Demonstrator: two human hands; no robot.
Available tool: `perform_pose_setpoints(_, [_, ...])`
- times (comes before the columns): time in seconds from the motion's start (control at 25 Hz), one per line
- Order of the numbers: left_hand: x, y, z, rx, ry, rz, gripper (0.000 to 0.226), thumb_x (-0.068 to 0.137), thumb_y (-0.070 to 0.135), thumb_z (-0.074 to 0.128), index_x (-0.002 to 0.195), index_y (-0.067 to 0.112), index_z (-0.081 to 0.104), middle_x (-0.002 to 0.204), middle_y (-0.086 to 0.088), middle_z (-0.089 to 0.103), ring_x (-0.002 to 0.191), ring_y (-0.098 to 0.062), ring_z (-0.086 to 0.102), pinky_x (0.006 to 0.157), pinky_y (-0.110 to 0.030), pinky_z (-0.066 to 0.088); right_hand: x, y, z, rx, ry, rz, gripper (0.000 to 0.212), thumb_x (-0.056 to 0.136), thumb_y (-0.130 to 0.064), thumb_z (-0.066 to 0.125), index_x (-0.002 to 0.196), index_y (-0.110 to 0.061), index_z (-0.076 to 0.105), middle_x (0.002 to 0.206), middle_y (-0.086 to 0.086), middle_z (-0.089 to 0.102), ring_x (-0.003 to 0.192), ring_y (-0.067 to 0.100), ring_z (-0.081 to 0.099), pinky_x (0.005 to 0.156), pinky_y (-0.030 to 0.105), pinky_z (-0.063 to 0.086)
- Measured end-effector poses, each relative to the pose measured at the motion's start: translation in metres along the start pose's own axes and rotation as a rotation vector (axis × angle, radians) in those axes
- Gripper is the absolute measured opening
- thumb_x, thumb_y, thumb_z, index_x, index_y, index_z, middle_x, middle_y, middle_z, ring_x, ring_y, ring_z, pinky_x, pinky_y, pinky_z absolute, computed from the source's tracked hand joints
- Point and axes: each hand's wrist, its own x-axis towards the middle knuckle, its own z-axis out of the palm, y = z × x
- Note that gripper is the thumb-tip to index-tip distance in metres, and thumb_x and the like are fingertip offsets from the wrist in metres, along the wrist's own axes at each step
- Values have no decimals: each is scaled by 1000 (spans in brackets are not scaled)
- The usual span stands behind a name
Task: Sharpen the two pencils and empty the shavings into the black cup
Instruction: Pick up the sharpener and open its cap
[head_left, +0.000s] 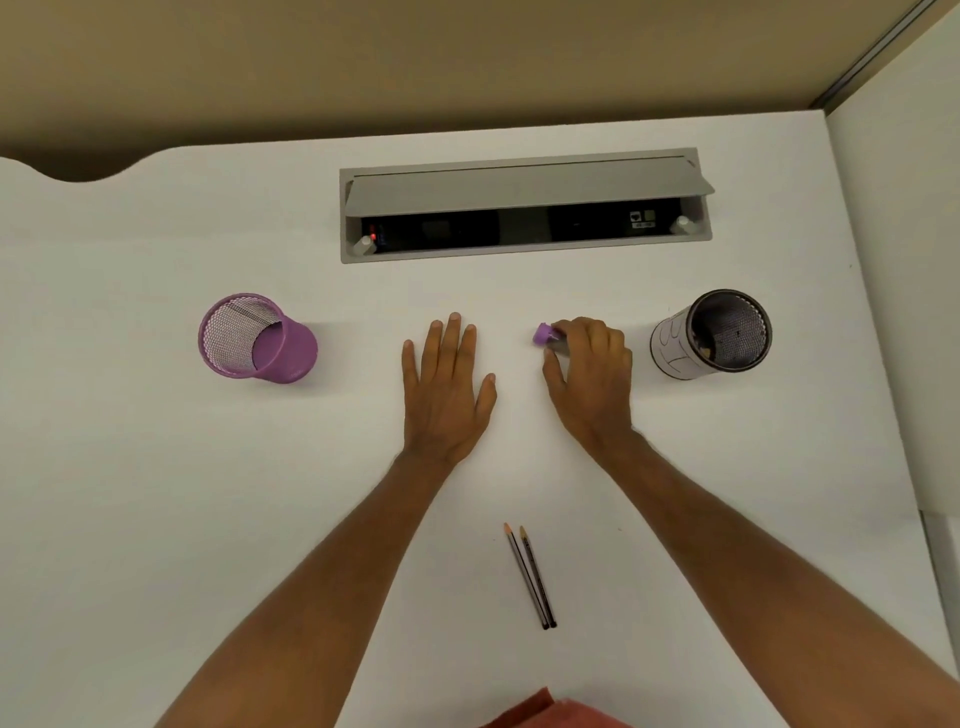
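Two dark pencils (531, 574) lie side by side on the white desk, near me, between my forearms, tips pointing away. My right hand (592, 379) rests on the desk with its fingers curled around a small purple sharpener (544, 333), whose purple end sticks out to the left of the fingers. My left hand (447, 384) lies flat, palm down, fingers apart, holding nothing. The black mesh cup (711, 332) stands right of my right hand, wrapped in white paper, with some bits inside.
A purple mesh cup (257, 335) stands at the left. A grey cable box (524, 208) with a raised flap is set into the desk behind my hands. The white desk (156, 467) ends at a wall on the right. Red cloth (550, 712) shows at the bottom edge.
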Motion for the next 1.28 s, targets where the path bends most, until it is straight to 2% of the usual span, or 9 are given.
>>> perform_pose_setpoints(0.16, [2, 4, -9, -119, -7, -34, 64, 100, 47, 36, 156, 18, 30, 166, -6, 22, 155, -26, 17, 125, -53, 6, 2, -2, -8, 60, -35, -1, 28, 96, -29, 62, 123, -21, 62, 117, 1, 63, 105, 26, 54, 84, 42, 49])
perform_pose_setpoints(0.24, [6, 8, -23, -277, -25, -64, 58, 101, 47, 40, 153, 20, 35, 163, -3, 32, 152, -23, 26, 125, -48, 8, -2, -5, -15, 165, -93, 10, 30, 98, -30, 64, 126, -21, 62, 118, 1, 64, 107, 24, 54, 86, 38, 49])
perform_pose_setpoints(0.32, [8, 13, -40, -488, -69, -94, 53, 102, 46, 47, 150, 24, 41, 156, 1, 44, 142, -17, 42, 122, -41, 25, -10, -11, -24, 349, -164, 65, 33, 98, -29, 65, 129, -19, 61, 120, 0, 62, 107, 17, 55, 87, 25, 47])
perform_pose_setpoints(0.4, [4, 21, -59, -711, -127, -105, 49, 99, 46, 56, 144, 27, 49, 145, 6, 56, 123, -8, 56, 108, -32, 45, -23, -19, -36, 522, -212, 134, 34, 98, -27, 68, 131, -17, 62, 118, -2, 60, 99, 7, 59, 82, 8, 44])
perform_pose_setpoints(0.48, [-5, 30, -73, -891, -178, -108, 44, 96, 41, 63, 137, 26, 58, 130, 8, 66, 108, -5, 64, 95, -23, 52, -37, -28, -47, 634, -231, 163, 34, 97, -24, 69, 129, -16, 65, 116, -1, 62, 93, 2, 62, 78, 3, 46])
perform_pose_setpoints(0.76, [-52, 40, -88, -1241, -206, -222, 28, 92, 20, 71, 120, 14, 72, 105, 2, 77, 92, -15, 73, 87, -30, 59, -83, -34, -77, 814, -313, 255, 34, 91, -28, 76, 124, -23, 70, 113, -9, 70, 94, -1, 65, 78, 9, 49])
perform_pose_setpoints(0.88, [-68, 38, -92, -1355, -249, -266, 27, 91, 15, 72, 118, 11, 74, 107, -2, 77, 98, -20, 73, 90, -34, 59, -96, -31, -84, 851, -333, 267, 32, 88, -29, 80, 119, -24, 74, 110, -9, 74, 98, 7, 69, 82, 18, 54])
perform_pose_setpoints(1.08, [-83, 40, -101, -1415, -277, -295, 29, 90, 14, 72, 118, 7, 73, 108, -9, 77, 99, -26, 74, 91, -39, 60, -109, -33, -94, 912, -345, 251, 29, 86, -28, 81, 115, -26, 77, 108, -9, 75, 100, 12, 70, 91, 34, 59])
perform_pose_setpoints(1.28, [-89, 39, -110, -1485, -264, -312, 24, 96, 20, 65, 113, 6, 74, 103, -16, 77, 91, -26, 74, 84, -37, 60, -117, -34, -107, 1017, -368, 249, 28, 88, -18, 80, 115, -24, 77, 109, -7, 77, 102, 10, 70, 95, 32, 56])
